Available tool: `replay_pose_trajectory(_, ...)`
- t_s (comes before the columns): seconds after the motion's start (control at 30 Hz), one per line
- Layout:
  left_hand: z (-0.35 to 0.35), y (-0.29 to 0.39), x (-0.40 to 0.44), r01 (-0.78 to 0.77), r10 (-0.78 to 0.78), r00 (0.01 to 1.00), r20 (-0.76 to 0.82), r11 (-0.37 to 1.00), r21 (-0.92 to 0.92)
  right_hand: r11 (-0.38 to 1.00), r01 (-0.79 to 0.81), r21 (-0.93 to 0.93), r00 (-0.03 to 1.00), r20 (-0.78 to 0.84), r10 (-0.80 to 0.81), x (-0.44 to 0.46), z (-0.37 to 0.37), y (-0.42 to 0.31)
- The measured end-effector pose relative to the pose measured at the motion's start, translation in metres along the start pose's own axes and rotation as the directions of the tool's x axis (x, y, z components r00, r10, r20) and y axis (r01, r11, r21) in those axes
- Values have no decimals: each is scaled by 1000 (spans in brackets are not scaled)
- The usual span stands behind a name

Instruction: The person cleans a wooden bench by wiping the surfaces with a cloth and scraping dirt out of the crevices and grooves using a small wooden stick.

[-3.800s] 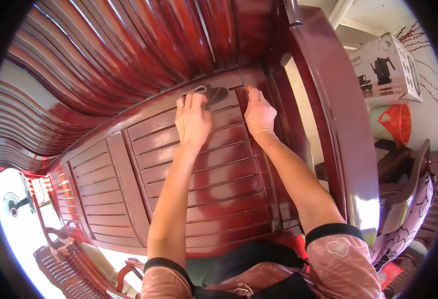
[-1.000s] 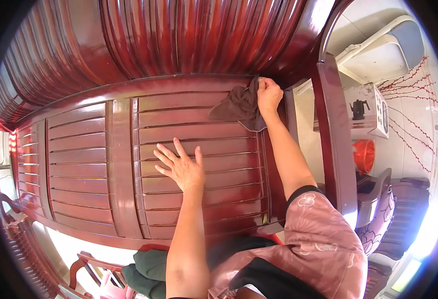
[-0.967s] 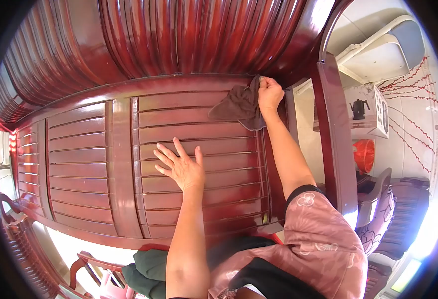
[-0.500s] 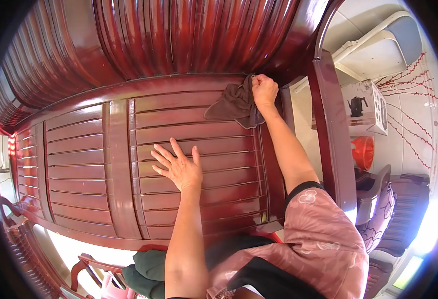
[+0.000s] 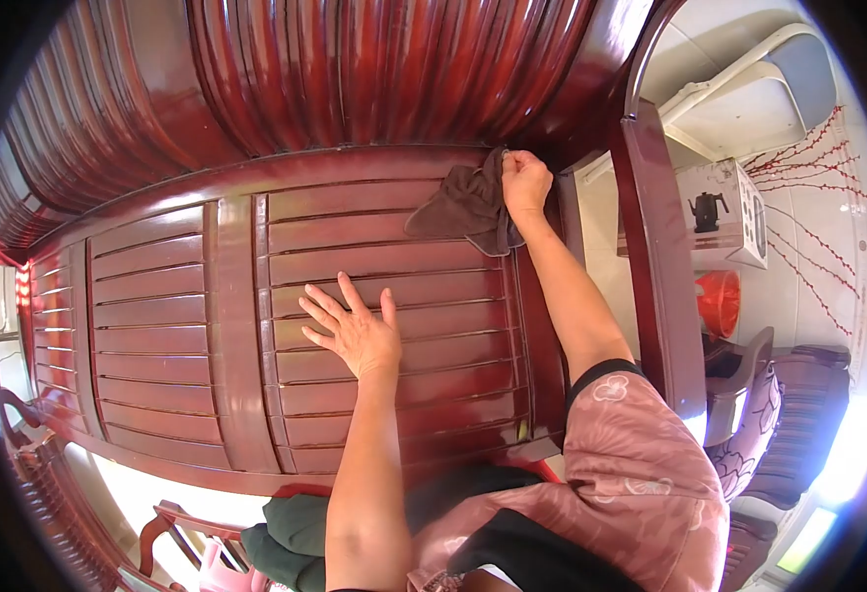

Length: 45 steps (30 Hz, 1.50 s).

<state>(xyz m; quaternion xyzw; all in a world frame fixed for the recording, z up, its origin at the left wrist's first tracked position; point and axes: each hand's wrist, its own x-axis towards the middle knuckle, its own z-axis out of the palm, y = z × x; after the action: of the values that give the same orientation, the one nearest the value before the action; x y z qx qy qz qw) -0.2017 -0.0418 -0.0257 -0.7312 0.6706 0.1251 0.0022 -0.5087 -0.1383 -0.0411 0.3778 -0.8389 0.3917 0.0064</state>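
A dark brown cloth (image 5: 465, 202) lies bunched at the back right corner of a glossy reddish-brown wooden bench seat (image 5: 157, 316). My right hand (image 5: 525, 185) is closed on the cloth's right edge, close to the backrest. Part of the cloth spreads leftward over the slats. My left hand (image 5: 357, 331) rests with fingers spread on the slats near the middle of the right seat panel, holding nothing.
The ribbed backrest (image 5: 384, 79) rises along the far side. A wooden armrest (image 5: 655, 266) bounds the right end. Beyond it are a folding chair (image 5: 749, 99), a box with a kettle picture (image 5: 724, 212), a red bin (image 5: 718, 303) and red-budded branches (image 5: 808, 163).
My right hand has shifted very slightly to the right with its edge of the cloth. My left hand stays in place.
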Motion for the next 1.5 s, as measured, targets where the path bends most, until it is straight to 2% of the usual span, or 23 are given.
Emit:
replay_pose_trajectory(0.07,0,-1,0,-3,3,1000,1,1000,2,999,-27,35,997,-68,30,-1,6,2)
replay_pose_trajectory(0.17,-2,-1,-1,-2,2,1000,4,1000,4,1000,-17,17,998,-66,18,1,10,1)
replay_pose_trajectory(0.27,-1,0,-1,-2,2,1000,-3,1000,3,989,122,-84,992,44,-119,1,-2,-1)
replay_pose_trajectory(0.47,0,-1,-1,-6,6,1000,-8,1000,4,1000,22,-20,999,-24,-22,4,-2,-5)
replay_pose_trajectory(0.57,-1,0,-1,-2,2,1000,-3,1000,5,991,38,-130,999,-17,-40,4,5,-2)
replay_pose_trajectory(0.67,-1,1,-1,-1,1,1000,-5,1000,3,993,72,-91,997,48,-68,4,-5,-3)
replay_pose_trajectory(0.77,-1,1,0,-2,2,1000,-10,1000,2,999,-16,43,999,-37,18,-4,-2,2)
replay_pose_trajectory(0.87,0,0,-1,-5,5,1000,-8,1000,3,950,-210,231,975,-22,220,-8,3,-4)
replay_pose_trajectory(0.97,-3,1,-1,-2,2,1000,-1,1000,6,939,-264,219,957,-63,284,-6,6,-10)
replay_pose_trajectory(1.07,-2,1,-1,1,-1,1000,-6,1000,7,967,-224,119,955,-169,242,2,36,15)
replay_pose_trajectory(1.17,-1,0,-1,-2,2,1000,-10,1000,13,739,-490,462,816,-55,576,1,41,-8)
replay_pose_trajectory(1.27,0,1,-1,-1,1,1000,-8,1000,20,461,-566,683,657,35,753,3,40,-37)
replay_pose_trajectory(1.3,1,0,-1,-2,2,1000,-12,1000,21,382,-545,747,623,55,781,4,42,-39)
replay_pose_trajectory(1.4,1,1,-1,-2,3,1000,-12,1000,23,429,-500,752,652,1,758,-1,47,-39)
replay_pose_trajectory(1.5,1,0,0,-1,1,1000,-9,1000,29,507,-524,684,676,-29,737,-2,45,-40)
